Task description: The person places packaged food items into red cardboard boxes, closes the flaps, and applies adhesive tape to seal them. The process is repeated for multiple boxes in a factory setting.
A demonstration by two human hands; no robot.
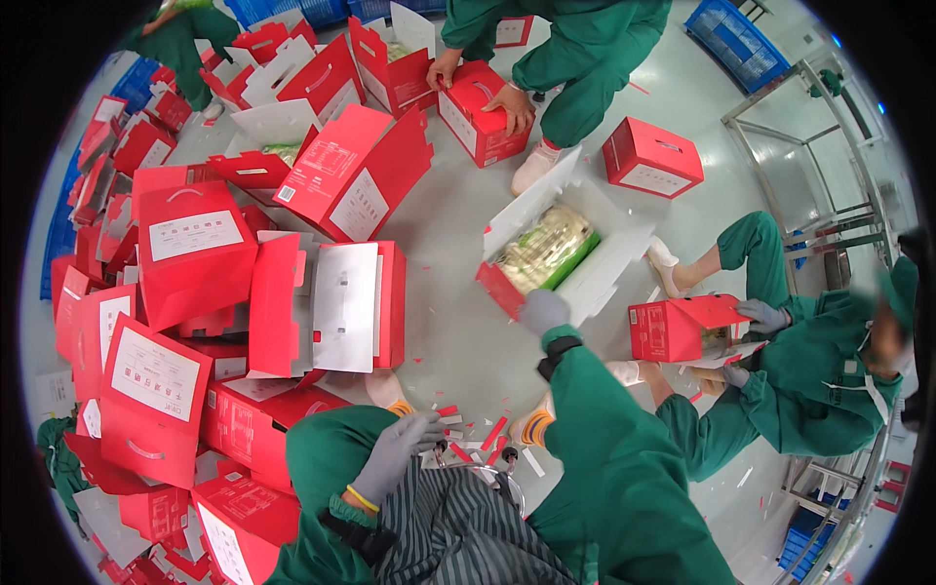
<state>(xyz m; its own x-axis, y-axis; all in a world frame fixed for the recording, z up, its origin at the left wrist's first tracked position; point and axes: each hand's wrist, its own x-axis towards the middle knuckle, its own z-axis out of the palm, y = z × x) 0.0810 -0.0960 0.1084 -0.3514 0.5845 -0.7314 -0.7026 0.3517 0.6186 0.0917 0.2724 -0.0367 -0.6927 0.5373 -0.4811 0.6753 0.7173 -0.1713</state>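
An open red carton (500,292) with raised white inner flaps stands in front of me, slightly blurred. Inside it are packages in clear and green wrapping (546,249). My right hand (544,312), in a grey glove, is closed at the carton's near edge; its fingertips are hidden. My left hand (400,453), also gloved in grey, is over my striped apron (453,526) with its fingers stretched out and nothing in them. Left of the middle, an open red carton (390,307) shows its white flap, just beyond my left hand.
Red cartons (195,244) are heaped along the left. A co-worker at the top handles a red carton (485,112); another at right holds an open one (673,330). A closed carton (653,156) stands between them. Red and white scraps (494,432) litter the floor near my feet.
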